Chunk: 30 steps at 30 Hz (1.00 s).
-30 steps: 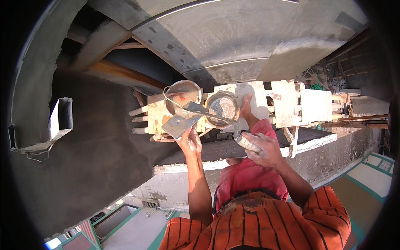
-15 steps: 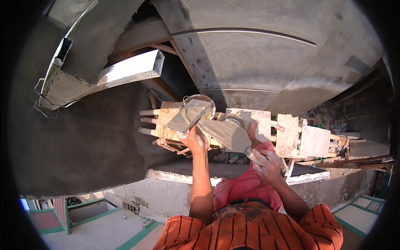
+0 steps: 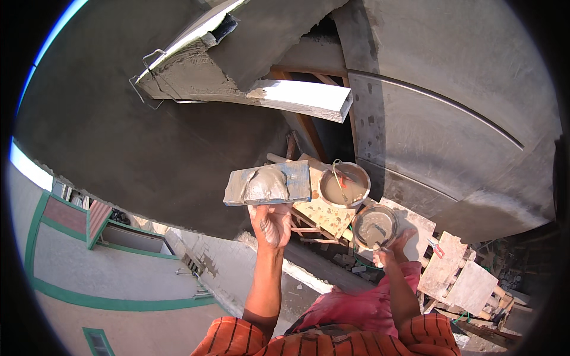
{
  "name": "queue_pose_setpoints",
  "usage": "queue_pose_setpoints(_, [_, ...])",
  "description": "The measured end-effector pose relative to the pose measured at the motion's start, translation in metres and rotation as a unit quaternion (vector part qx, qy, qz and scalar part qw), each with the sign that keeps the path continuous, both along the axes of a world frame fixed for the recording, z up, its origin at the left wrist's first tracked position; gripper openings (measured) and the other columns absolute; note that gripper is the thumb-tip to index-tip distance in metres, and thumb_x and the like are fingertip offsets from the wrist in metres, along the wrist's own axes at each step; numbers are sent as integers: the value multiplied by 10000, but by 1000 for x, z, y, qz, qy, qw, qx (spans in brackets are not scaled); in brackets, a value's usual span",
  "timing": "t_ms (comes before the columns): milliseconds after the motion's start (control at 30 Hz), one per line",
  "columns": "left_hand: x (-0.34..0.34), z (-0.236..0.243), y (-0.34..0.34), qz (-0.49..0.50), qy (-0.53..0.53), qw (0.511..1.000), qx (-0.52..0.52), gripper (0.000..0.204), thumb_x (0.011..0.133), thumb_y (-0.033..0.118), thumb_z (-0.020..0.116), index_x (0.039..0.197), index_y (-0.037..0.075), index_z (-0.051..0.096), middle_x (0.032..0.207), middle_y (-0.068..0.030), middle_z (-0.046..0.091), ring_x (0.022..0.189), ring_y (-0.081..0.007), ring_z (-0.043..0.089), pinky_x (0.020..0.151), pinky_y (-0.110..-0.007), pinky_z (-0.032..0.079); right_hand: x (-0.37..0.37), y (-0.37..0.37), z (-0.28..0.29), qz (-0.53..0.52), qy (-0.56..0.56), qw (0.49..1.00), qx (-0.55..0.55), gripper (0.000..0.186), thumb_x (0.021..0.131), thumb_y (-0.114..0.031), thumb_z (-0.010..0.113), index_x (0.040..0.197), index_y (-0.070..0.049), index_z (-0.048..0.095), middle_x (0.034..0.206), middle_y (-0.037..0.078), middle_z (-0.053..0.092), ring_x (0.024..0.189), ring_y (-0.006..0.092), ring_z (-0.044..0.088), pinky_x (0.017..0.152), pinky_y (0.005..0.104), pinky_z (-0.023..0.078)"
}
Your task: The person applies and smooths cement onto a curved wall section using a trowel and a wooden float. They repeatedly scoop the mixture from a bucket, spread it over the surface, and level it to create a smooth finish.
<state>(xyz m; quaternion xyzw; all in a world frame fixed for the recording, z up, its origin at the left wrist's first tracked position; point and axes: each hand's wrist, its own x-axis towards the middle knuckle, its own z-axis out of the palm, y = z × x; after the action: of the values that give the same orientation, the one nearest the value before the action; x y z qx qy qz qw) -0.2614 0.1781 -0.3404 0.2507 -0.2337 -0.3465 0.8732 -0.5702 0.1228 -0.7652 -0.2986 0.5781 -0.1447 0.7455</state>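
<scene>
1. Head view, left hand: the left hand (image 3: 274, 226) is under a flat rectangular board (image 3: 299, 177), holding it up from below; the fingers are mostly hidden by it.
2. Head view, load: a rounded mound of wet grey mortar (image 3: 265, 185) sits near the middle of the board, whose right part shows worn blue.
3. Head view, right hand: the right hand (image 3: 385, 257) is closed around a short tool handle (image 3: 376, 245) at the near rim of a round mortar bucket (image 3: 355, 227). The tool's far end is too unclear to make out against the grey mix inside.
4. Head view, beside it: a 2nd bucket (image 3: 321, 188) stands just beyond and to the left, with murky liquid, a small red-orange thing (image 3: 342, 183) and a yellowish handle.
5. Head view, footing: 1 bare foot (image 3: 405, 239) is just right of the mortar bucket, on a pale panel (image 3: 420, 225) of the plank staging. Farther right lies a red-handled tool (image 3: 437, 250).
6. Head view, above: a white-faced beam (image 3: 297, 95) juts out beyond the board, with bent wire (image 3: 155, 54) at its left end.
</scene>
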Motion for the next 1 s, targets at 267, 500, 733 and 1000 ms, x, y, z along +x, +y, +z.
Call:
queue_pose_setpoints(267, [51, 100, 5, 107, -220, 969, 28, 460, 991, 219, 510, 1398, 69, 357, 1336, -100, 499, 1236, -253, 504, 1013, -457, 462, 31, 6, -33, -53, 66, 996, 30, 423, 867, -213, 652, 1257, -156, 497, 983, 59, 605, 678, 202, 627, 520, 310, 497])
queue_pose_setpoints(500, [79, 151, -25, 195, -214, 957, -2, 338, 970, 109, 548, 1272, -21, 467, 1149, -99, 606, 1046, -185, 606, 890, -337, 508, -41, 43, 68, 46, 21, 989, -140, 333, 864, -69, 626, 1191, -61, 562, 900, 60, 649, 685, 133, 617, 529, 261, 498])
queue_pose_setpoints(733, [72, 188, -61, 360, -356, 861, 51, 351, 886, 83, 692, 1186, -37, 554, 996, -68, 651, 875, -103, 605, 793, -255, 494, -74, 61, 114, 40, 40, 971, -233, 255, 867, -43, 622, 1118, -8, 589, 825, 57, 650, 667, 105, 595, 569, 247, 479])
queue_pose_setpoints(1000, [114, 202, -66, 581, -415, 664, 224, 340, 786, 179, 755, 1070, 38, 633, 1015, -112, 671, 926, -263, 662, 830, -381, 506, -73, 66, 79, 103, 128, 907, -388, 246, 835, -23, 605, 1080, -4, 620, 813, 48, 655, 672, 102, 592, 617, 249, 497])
